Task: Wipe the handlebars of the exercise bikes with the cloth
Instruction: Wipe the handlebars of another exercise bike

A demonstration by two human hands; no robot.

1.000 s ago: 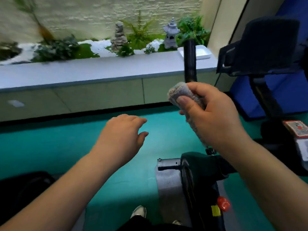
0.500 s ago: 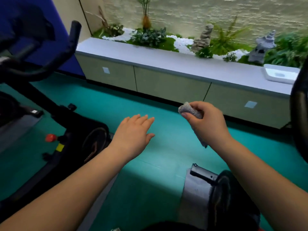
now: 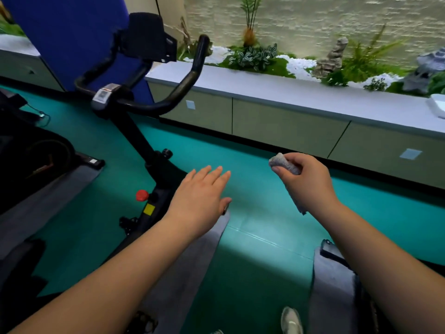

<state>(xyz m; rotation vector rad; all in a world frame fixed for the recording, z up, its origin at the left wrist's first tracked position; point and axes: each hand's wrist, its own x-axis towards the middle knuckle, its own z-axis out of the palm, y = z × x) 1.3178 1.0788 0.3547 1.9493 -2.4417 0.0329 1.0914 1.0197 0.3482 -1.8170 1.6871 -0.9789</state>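
Note:
An exercise bike [image 3: 154,165] stands at the left, its black curved handlebars [image 3: 190,83] rising at upper left with a small console [image 3: 104,95] in the middle. My right hand [image 3: 303,179] is closed on a grey cloth [image 3: 285,165], held over the teal floor well to the right of the handlebars. My left hand [image 3: 202,196] hovers flat with fingers spread, holding nothing, just right of the bike's post and below the handlebars. Neither hand touches the bike.
A long grey-topped cabinet ledge [image 3: 289,92] runs across the back with plants and stone ornaments behind it. A blue panel [image 3: 72,32] stands behind the bike. Part of another bike's base [image 3: 337,285] sits at lower right, and more equipment [image 3: 36,160] at far left.
The view has swung left from one bike to another. My right hand has come off the first bike's handlebar, still gripping the cloth. The left bike's handlebars now stand in fuller view.

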